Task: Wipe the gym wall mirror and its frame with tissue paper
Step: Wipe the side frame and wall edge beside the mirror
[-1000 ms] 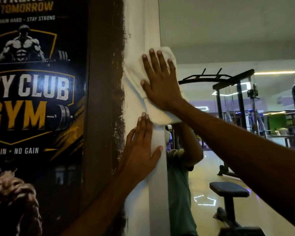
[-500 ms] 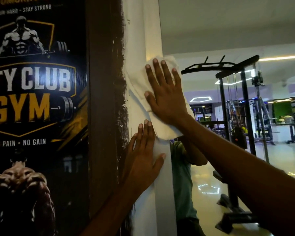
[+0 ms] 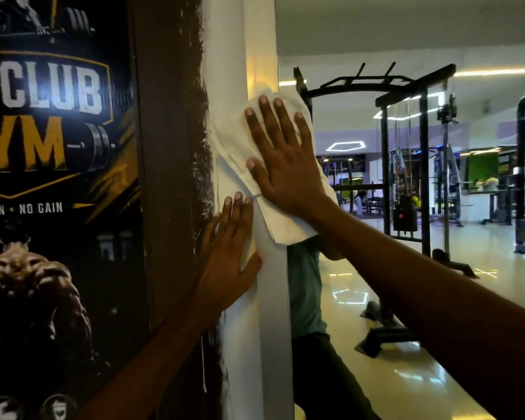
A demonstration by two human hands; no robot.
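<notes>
While the right hand presses tissue paper flat on the frame, the left hand rests open just below; the mirror beside them appears unwiped.

1. a gym poster is hanging left of the mirror frame.
2. the mirror is lying right of the frame.
3. the right hand is pressing tissue paper on the frame, above the left hand.
</notes>
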